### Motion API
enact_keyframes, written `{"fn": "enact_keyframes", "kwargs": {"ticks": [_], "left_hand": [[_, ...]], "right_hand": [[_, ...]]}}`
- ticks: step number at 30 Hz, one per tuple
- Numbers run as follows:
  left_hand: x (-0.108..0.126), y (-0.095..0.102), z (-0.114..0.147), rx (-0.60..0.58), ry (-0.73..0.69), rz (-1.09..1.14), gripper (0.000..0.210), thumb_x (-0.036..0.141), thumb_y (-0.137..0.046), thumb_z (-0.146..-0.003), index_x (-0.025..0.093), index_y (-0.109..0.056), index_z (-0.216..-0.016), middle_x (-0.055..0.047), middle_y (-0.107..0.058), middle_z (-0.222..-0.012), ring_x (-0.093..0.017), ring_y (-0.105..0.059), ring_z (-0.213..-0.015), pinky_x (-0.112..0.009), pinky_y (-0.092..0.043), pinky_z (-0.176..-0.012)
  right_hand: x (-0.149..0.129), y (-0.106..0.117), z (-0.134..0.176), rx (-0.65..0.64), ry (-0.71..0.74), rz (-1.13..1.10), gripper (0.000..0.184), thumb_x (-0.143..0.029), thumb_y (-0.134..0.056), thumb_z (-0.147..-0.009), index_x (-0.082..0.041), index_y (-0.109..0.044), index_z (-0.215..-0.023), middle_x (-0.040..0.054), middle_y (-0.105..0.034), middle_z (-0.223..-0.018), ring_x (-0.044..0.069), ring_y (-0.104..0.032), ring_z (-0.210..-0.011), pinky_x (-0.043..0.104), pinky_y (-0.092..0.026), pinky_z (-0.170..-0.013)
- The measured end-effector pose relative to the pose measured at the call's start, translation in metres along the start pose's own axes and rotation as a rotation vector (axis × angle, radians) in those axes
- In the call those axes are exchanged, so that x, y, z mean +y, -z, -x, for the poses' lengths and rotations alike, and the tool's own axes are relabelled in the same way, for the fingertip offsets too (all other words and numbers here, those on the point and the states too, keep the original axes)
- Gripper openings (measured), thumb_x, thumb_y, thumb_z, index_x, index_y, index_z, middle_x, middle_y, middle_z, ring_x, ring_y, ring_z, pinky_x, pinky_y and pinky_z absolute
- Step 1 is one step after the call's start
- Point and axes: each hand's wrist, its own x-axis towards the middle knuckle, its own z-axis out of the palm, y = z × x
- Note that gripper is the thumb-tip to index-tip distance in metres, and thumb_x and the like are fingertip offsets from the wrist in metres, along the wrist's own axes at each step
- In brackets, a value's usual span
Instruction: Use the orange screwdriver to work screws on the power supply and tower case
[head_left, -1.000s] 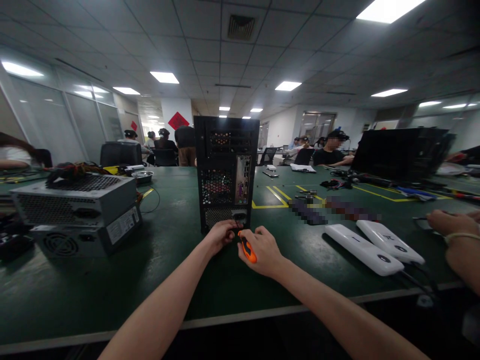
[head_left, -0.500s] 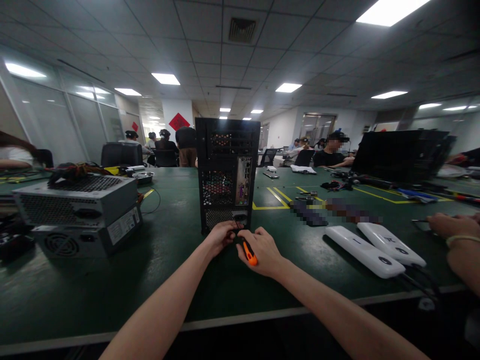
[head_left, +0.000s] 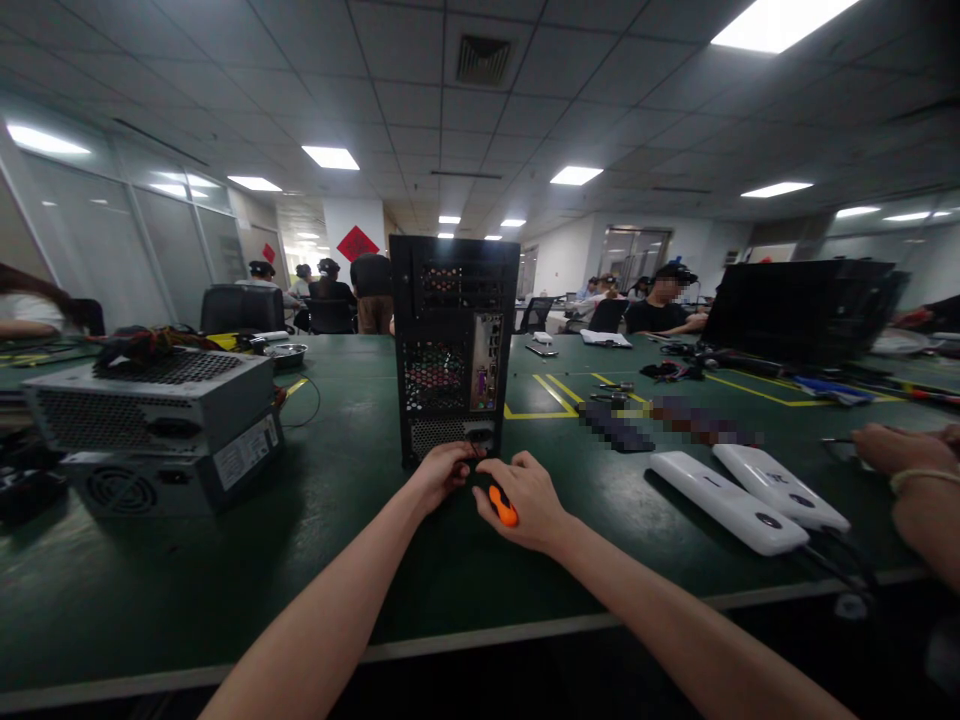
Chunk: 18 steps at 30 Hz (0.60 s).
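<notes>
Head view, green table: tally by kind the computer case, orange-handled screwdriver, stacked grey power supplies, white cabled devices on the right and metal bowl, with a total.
Computer case: 1
Orange-handled screwdriver: 1
Grey power supplies: 2
White cabled devices: 2
Metal bowl: 1
Total: 7

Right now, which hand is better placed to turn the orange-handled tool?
Right, probably: the right hand holds the orange-handled tool in front of the computer case. The left hand is near the case's lower back, off the handle.
</notes>
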Motion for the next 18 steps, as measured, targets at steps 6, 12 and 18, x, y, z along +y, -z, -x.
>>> {"fn": "enact_keyframes", "kwargs": {"ticks": [6,12,18], "left_hand": [[-0.0017,-0.0004,-0.0024,0.024,0.006,-0.009,0.022,0.02,-0.056,-0.062,0.01,-0.062,-0.08,-0.003,-0.055,-0.07,-0.001,-0.037,-0.044,-0.014,-0.022,-0.038],[-0.0011,-0.0008,-0.0013,0.023,-0.012,-0.008,0.021,0.019,-0.055,-0.062,0.01,-0.061,-0.08,-0.002,-0.054,-0.067,-0.001,-0.036,-0.044,-0.015,-0.021,-0.038],[0.002,-0.0004,-0.0002,0.035,0.047,0.046,0.016,0.013,-0.053,-0.063,0.009,-0.059,-0.077,-0.005,-0.056,-0.073,-0.001,-0.037,-0.043,-0.014,-0.02,-0.037]], "right_hand": [[0.0013,-0.0021,0.0016,-0.008,0.083,0.04,0.011,-0.021,-0.046,-0.07,-0.018,-0.05,-0.079,0.0023,-0.054,-0.073,0.013,-0.045,-0.066,0.029,-0.029,-0.069],[-0.0012,0.0011,-0.0008,-0.057,0.104,0.053,0.013,-0.028,-0.046,-0.072,-0.018,-0.052,-0.079,0.0042,-0.053,-0.076,0.016,-0.046,-0.072,0.031,-0.028,-0.072],[0.0011,-0.006,0.0009,-0.007,0.023,0.023,0.016,-0.023,-0.042,-0.075,-0.016,-0.047,-0.088,0.002,-0.056,-0.07,0.012,-0.045,-0.06,0.028,-0.028,-0.067]]}}
